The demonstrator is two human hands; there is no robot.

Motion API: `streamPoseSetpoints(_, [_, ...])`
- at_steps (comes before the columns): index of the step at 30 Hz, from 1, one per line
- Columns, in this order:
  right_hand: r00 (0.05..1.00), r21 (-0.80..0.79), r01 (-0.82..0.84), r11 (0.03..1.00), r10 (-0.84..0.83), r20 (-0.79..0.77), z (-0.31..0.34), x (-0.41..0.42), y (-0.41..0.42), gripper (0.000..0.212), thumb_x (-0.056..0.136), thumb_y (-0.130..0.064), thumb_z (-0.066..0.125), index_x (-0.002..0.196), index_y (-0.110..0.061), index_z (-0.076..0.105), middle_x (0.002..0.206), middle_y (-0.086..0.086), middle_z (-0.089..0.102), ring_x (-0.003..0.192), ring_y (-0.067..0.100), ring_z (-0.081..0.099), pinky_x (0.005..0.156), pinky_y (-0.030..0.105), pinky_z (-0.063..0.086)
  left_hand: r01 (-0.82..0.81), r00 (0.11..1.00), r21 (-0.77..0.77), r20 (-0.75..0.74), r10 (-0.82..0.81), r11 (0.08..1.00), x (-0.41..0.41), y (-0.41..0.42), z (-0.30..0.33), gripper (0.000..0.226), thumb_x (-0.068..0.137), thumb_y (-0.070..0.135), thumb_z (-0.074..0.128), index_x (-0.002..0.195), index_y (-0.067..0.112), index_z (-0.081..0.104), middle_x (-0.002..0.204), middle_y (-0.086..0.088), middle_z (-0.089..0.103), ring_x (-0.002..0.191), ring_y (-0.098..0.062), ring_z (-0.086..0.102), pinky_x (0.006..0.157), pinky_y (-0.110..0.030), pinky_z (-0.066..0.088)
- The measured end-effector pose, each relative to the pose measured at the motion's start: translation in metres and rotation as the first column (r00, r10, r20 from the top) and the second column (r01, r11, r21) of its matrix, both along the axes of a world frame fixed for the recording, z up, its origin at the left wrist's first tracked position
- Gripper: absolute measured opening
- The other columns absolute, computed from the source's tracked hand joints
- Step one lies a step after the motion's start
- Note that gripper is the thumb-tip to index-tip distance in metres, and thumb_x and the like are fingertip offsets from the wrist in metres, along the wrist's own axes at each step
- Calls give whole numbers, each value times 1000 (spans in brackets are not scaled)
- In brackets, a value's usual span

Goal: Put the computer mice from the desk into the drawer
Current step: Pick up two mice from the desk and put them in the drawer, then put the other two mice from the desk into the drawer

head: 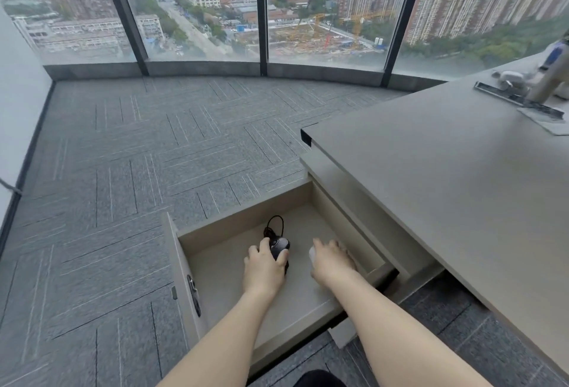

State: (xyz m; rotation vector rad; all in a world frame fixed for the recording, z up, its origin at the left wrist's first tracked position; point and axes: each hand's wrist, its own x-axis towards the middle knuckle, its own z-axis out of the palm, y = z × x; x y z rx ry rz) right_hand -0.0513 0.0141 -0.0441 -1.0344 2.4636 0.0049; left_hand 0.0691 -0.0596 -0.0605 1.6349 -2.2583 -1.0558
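Note:
The beige drawer point(221, 226) stands pulled out from under the desk point(446, 177), low in the head view. Both my hands are down inside it. My left hand point(264, 266) is wrapped around a black wired mouse point(279, 245), whose cable point(275, 223) loops toward the drawer's back wall. My right hand point(331, 262) covers a white mouse point(312, 253); only a sliver of it shows beside my fingers, near the drawer's right side.
Grey carpet tiles point(138, 171) spread to the left, up to floor-to-ceiling windows point(200, 17). The drawer front carries a dark handle point(194, 296). At the desk's far right lie a cable tray slot point(520, 100) and some blurred items point(511, 79).

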Motion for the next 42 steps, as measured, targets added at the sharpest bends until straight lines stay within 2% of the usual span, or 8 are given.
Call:
streamPoseSetpoints(6, [1000,-374,0,927,-5,-13,61,8,35,49,94,-19,40,143,-20,38,136,11,49,116,34,54,85,40,48,-17,971,-58,-238,3,998,-5,12,42,41,97,22,36,134,12,49,137,-16,49,124,-33,46,105,-38,33])
streamPoseSetpoints(12, [978,-760,-35,649,-134,-159,156,3,130,28,92,-12,50,111,-12,70,107,6,74,99,22,68,82,30,52,123,817,-275,-518,-254,954,-46,90,132,32,95,16,43,122,11,59,121,-4,60,113,-17,56,95,-23,39])
streamPoseSetpoints(17, [867,-871,13,492,-439,-236,204,-39,273,19,89,-11,57,94,-17,74,93,0,76,83,19,68,73,31,53,334,671,-421,-522,-526,843,-89,192,171,24,90,11,50,107,14,67,111,-2,65,98,-19,63,85,-31,49])
streamPoseSetpoints(23, [545,-876,228,425,-801,-247,197,-88,467,22,85,-5,57,101,-10,71,108,9,70,102,34,61,86,37,47,676,550,-322,-378,-745,663,-145,342,179,38,86,29,54,124,22,58,129,-3,57,111,-21,59,91,-34,48])
streamPoseSetpoints(27, [383,-739,494,459,-877,-289,164,-103,560,40,79,-24,59,117,-15,63,119,16,61,110,42,54,95,45,42,767,506,-300,-261,-822,567,-175,423,181,56,83,42,54,137,30,45,138,-5,50,122,-27,51,98,-38,44])
streamPoseSetpoints(30, [364,-623,661,419,-905,-222,150,-102,590,57,82,-41,62,134,-23,48,131,13,50,119,39,47,100,45,41,804,472,-323,-163,-867,499,-197,470,183,61,82,49,51,141,36,38,149,-6,39,127,-32,45,102,-40,38])
streamPoseSetpoints(33, [388,-633,667,391,-909,-153,139,-101,597,64,82,-46,61,139,-25,40,132,14,51,118,38,49,98,47,45,798,517,-347,-26,-856,493,-213,499,180,58,82,54,47,138,40,41,159,-11,22,133,-35,38,108,-41,31])
streamPoseSetpoints(42, [388,-722,614,319,-919,-75,148,-95,586,60,83,-26,62,139,-25,40,119,19,52,109,39,51,90,44,47,678,601,-474,-81,-795,561,-228,483,169,31,80,18,52,110,23,53,126,-12,51,108,-36,48,87,-38,37])
